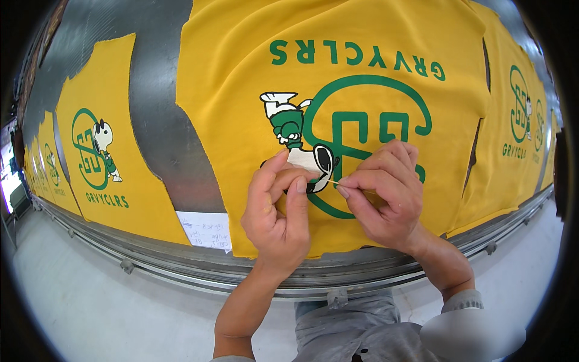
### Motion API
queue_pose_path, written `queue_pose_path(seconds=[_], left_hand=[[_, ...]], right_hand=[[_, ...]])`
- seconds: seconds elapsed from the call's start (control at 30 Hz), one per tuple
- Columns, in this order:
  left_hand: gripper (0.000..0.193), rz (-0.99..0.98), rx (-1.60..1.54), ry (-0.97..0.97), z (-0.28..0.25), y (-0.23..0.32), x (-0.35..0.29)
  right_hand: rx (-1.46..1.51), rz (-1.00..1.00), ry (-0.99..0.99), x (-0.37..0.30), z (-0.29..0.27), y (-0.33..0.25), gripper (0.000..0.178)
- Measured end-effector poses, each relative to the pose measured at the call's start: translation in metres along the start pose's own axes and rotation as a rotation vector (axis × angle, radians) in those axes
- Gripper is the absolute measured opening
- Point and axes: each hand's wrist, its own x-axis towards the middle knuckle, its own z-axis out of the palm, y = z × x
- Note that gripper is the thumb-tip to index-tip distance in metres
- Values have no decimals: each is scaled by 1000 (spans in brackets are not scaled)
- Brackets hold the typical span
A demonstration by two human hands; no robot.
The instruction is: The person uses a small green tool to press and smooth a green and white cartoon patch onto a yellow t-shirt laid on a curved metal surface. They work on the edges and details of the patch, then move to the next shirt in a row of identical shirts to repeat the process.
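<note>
A yellow fabric panel [235, 78] lies in front of me, printed with green lettering, a green emblem and a black-and-white cartoon dog [307, 160], upside down from my side. Over the dog's head, my right hand [386, 193] pinches a thin pale stick [333, 181] between thumb and forefinger. The stick points left, toward my left hand [277, 211]. That hand's fingers are curled, with the thumb drawn in against a bent finger. Whether the left fingertips grip anything is hidden.
More printed yellow panels lie along the dark table [157, 90], one panel [102, 133] to the left and another [491, 133] overlapping at the right. A paper with handwriting [205, 230] sits by the near edge. A metal rail [265, 286] runs along the table front.
</note>
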Motion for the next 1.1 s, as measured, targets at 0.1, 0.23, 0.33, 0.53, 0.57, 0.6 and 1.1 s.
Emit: queue_pose_path(seconds=[0.1, 0.23, 0.33, 0.53, 0.57, 0.6, 1.1], left_hand=[[33, 3, 13, 0, -1, -2, -1], [33, 0, 18, 0, -1, -2, -1], [33, 0, 14, 4, 0, -2, -1], [33, 1, 25, 3, 0, -1, 0], [33, -1, 29, 3, 0, -1, 0], [32, -3, 33, 3, 0, -1, -1], [33, -11, -2, 13, 0, 2, 0]], right_hand=[[-10, -17, -11, 0, 2, 0, 20], [-22, -20, -26, 1, 2, 0, 20], [-28, -19, -25, 0, 3, 0, 20], [-37, -22, -29, 0, 3, 0, 19], [-37, -20, -30, 0, 3, 0, 19], [-40, -21, -32, 0, 3, 0, 19], [-60, 28, -4, 8, -19, 11, 20]])
